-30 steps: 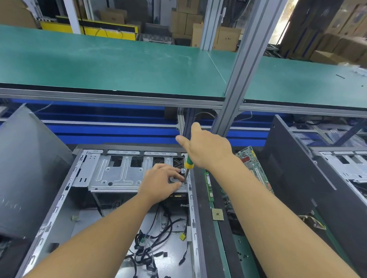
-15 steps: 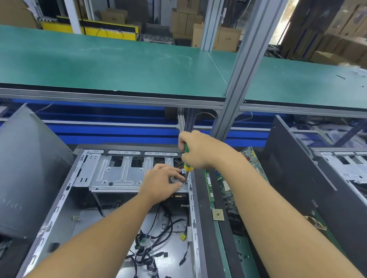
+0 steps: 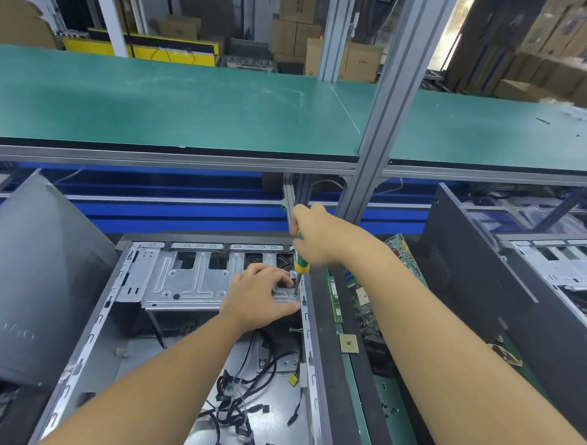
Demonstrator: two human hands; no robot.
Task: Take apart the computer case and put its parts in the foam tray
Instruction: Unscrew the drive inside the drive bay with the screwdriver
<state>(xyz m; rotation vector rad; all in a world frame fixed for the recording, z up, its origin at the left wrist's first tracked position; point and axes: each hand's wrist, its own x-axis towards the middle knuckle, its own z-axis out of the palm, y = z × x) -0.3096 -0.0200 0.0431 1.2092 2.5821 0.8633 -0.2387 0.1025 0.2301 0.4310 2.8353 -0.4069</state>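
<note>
Open case (image 3: 96, 337) lies near, centre. Left hand (image 3: 258, 293) grasps the right end of its metal cage (image 3: 186, 284). Right hand (image 3: 315, 238) grips a screwdriver (image 3: 301, 264), tip down on the cage's right corner.

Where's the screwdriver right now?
In the head view, the screwdriver is near centre, gripped by the right hand, its tip at the metal drive cage's right corner, beside the left hand.
</note>
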